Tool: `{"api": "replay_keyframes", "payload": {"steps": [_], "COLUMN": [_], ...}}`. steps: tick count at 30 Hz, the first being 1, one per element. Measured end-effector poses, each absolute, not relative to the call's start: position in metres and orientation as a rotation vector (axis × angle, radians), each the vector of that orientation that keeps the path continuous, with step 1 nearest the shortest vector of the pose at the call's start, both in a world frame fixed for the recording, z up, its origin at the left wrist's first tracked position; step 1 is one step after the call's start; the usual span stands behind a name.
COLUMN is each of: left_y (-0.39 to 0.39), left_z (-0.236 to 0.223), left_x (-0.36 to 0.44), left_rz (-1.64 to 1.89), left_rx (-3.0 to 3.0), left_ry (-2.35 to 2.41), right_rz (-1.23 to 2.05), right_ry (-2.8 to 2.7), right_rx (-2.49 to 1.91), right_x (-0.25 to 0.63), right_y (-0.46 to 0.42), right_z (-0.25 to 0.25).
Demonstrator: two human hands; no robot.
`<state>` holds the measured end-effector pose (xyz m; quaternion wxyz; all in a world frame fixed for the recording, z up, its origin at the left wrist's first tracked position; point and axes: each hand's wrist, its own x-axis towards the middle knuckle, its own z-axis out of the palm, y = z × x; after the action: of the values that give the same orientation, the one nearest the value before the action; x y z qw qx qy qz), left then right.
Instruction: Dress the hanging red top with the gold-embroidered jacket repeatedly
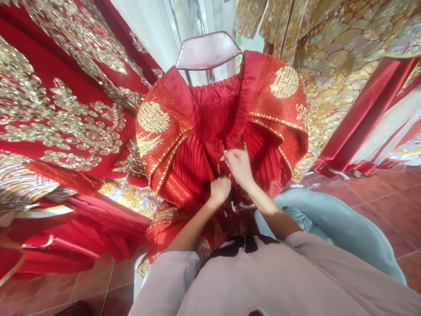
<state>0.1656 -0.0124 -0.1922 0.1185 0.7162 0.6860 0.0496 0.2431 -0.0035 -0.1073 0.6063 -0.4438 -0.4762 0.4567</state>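
Observation:
A red garment with gold embroidery and sequinned trim is draped over a chair in front of me, its red lining showing at the middle. My left hand is closed on the cloth at the garment's front opening, low in the middle. My right hand is just above and to the right of it, fingers pinched on the edge of the same opening. The two hands nearly touch. What sits between the fingertips is too small to make out.
The pink chair back rises behind the garment. More red and gold embroidered cloth hangs at the left, and gold scale-patterned cloth at the right. Red floor tiles lie lower right. My knee in light blue is beside them.

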Motion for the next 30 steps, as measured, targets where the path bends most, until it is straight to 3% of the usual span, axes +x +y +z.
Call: {"api": "replay_keyframes", "payload": {"steps": [3,6,12,17,23,30], "left_y": [-0.013,-0.016,-0.021,-0.02,-0.006,-0.013], "left_z": [-0.192,-0.194,-0.188,-0.157,-0.14,-0.144], "left_x": [0.165,0.168,0.156,0.146,0.175,0.178], "left_rz": [0.168,0.211,0.4,1.29,1.273,1.378], "left_rx": [2.122,2.15,2.145,1.969,1.344,1.09], "left_ry": [1.975,1.929,1.943,1.622,0.991,1.019], "right_rz": [0.583,0.408,0.488,0.713,0.64,0.653], "right_ry": [-1.405,-1.615,-1.909,-1.954,-1.993,-1.626], "right_rx": [-1.267,-1.353,-1.142,-1.014,-1.038,-1.179], "right_x": [0.252,0.259,0.286,0.294,0.286,0.301], "right_y": [0.0,0.003,-0.013,-0.042,-0.051,-0.051], "right_z": [-0.118,-0.125,-0.146,-0.169,-0.172,-0.16]}}
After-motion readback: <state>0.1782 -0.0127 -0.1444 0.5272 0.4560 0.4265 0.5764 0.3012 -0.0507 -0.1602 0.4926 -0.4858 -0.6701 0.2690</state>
